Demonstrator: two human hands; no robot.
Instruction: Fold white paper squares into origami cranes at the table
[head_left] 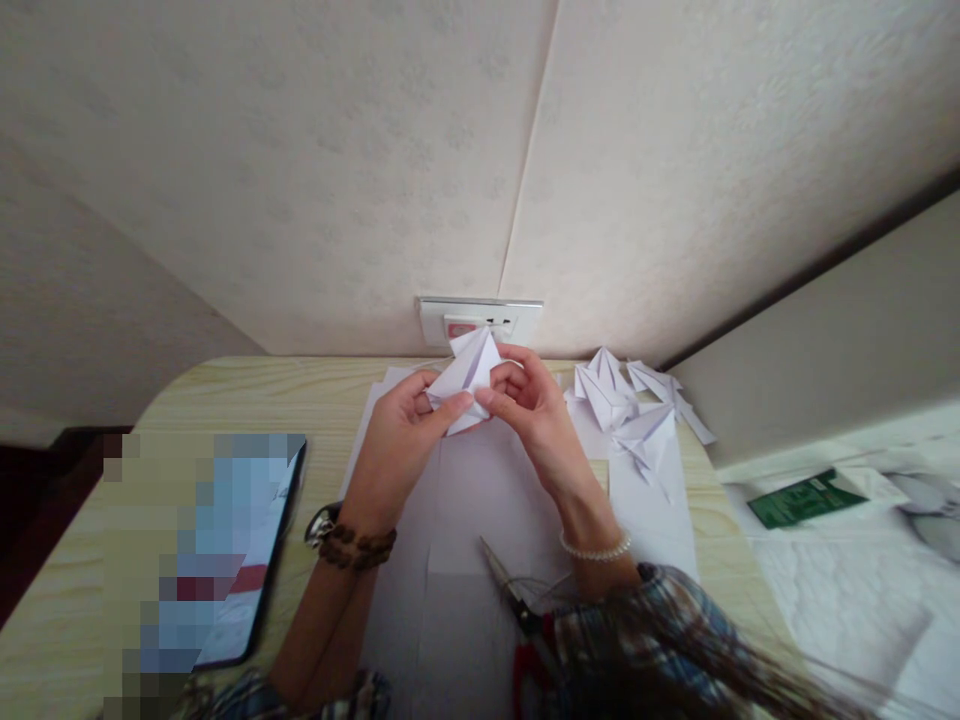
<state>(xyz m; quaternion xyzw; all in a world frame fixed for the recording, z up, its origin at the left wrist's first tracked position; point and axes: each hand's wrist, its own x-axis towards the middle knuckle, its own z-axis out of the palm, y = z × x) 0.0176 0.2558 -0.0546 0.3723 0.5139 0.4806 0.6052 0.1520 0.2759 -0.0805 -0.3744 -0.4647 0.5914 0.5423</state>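
Observation:
Between both hands a piece of folded white paper (466,372) is held up above the table's far part. My left hand (401,425) pinches its lower left side, thumb on the front face. My right hand (534,400) grips the lower right, its thumb tip close to the left one and the fingers curled behind. The paper has pointed flaps and an opening down its front; its back is hidden. Right of my right hand lie several folded white paper pieces (607,392) with similar pointed flaps. Scissors (521,610) with red handles rest below, partly covered by my right sleeve.
White paper sheets (465,500) cover the middle of the wooden table (225,395). A phone or tablet (251,570), partly pixelated, lies at left. A wall socket (480,318) sits just behind the hands. On a white surface at right is a green packet (806,498).

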